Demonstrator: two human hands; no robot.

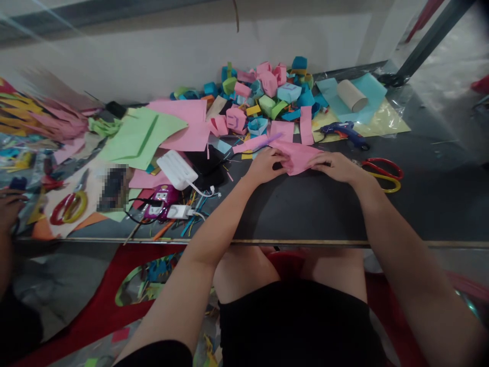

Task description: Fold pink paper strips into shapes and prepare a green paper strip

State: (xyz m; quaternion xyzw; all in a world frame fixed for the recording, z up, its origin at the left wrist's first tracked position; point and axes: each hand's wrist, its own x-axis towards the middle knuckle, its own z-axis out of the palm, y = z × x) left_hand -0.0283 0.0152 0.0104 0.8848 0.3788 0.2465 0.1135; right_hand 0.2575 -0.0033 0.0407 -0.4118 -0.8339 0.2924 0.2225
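Observation:
Both my hands are on one sheet of pink paper [300, 157] over the dark table. My left hand [267, 164] pinches its left side, fingers curled at the edge. At the opposite side my right hand [331, 165] grips the paper between thumb and fingers. The sheet looks bent or partly folded between them. Just behind it lie a purple pen [272, 137], a pink paper strip [306, 125] and a pink square [281, 131]. Scissors with red and yellow handles [383, 175] rest beside my right hand, their blades hidden behind it.
A heap of folded paper pieces [267, 92] stands against the wall. A blue glue gun [346, 133] and cardboard tube [351, 96] lie at right. Leftward are green paper [143, 135], a white power strip [177, 169], cables and scissors [69, 206]. Another person's hand [9, 206] shows at far left.

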